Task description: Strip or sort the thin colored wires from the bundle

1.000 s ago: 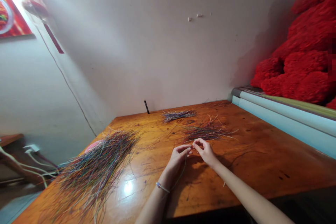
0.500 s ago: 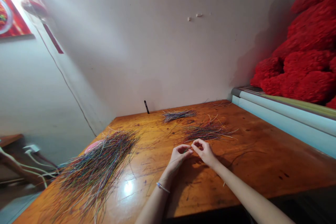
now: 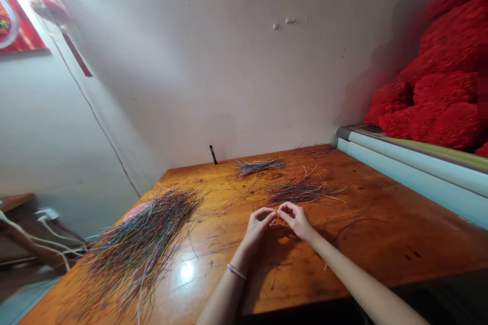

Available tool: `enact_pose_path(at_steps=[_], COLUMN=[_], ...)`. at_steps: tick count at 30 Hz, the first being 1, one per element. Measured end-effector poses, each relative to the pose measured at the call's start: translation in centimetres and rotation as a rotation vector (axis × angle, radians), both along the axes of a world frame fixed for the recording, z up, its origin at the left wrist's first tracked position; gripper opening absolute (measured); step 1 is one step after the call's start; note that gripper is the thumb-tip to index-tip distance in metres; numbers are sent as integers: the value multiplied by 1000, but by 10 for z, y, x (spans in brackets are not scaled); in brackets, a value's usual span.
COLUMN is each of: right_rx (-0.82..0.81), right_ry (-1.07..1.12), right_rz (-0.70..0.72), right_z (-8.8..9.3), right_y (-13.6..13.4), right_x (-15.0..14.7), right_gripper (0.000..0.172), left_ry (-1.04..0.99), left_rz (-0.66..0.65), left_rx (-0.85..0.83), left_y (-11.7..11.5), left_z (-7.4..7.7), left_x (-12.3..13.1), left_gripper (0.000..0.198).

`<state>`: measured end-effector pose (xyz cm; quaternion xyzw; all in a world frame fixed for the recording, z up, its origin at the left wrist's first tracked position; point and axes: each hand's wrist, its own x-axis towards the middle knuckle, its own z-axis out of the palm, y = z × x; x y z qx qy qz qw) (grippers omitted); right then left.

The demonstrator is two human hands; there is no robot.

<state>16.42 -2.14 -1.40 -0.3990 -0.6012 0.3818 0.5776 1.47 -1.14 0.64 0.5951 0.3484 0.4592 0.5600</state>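
My left hand (image 3: 260, 222), with a beaded bracelet (image 3: 237, 271) at its wrist, is closed in a pinch above the table. Facing it, my right hand (image 3: 298, 219) pinches too, thumb against index finger. The fingertips of both hands nearly meet, and whatever they hold is too thin to make out. Just beyond them lies a loose bundle of reddish-brown wires (image 3: 295, 193). Farther back is a smaller bundle of bluish and white wires (image 3: 260, 166). On the left spreads a large heap of many-coloured thin wires (image 3: 141, 244).
The wooden table (image 3: 366, 254) carries scattered strands around the bundles. A black pen-like stick (image 3: 213, 155) stands near the wall. Something pink (image 3: 135, 210) shows under the heap. On the right, fluffy red bundles (image 3: 446, 106) are piled above a pale blue ledge (image 3: 412, 175).
My two hands stay almost in place, with the fingertips shifting slightly together. A bit of green seen at my left fingers earlier no longer shows. The bundles have not moved.
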Motion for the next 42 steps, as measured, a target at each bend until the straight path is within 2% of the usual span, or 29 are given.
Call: enact_pose_path(at_steps=[8,16,22,35,42], right_rx=[8,158,230,24,-77], right_ry=[10,-230,-281,-49,79], right_rz=[35,-189,-200,-21,30], right_z=[0,7,11,2,1], right_y=[-1,-9,-11,-3,0], right_x=[-1,-2,-2,-2,-3], right_gripper=[22,12,13,21,30], left_ry=[-22,-1,0,34,26], left_rz=[14,55,55,10,19], left_rx=[-55,-123,-132,-119,-123], left_y=[5,3,4,10,10], left_z=[-4,-1,-3,-6,-6], left_x=[0,0,0,-2,-3], left_gripper=[26,29,29,33,32])
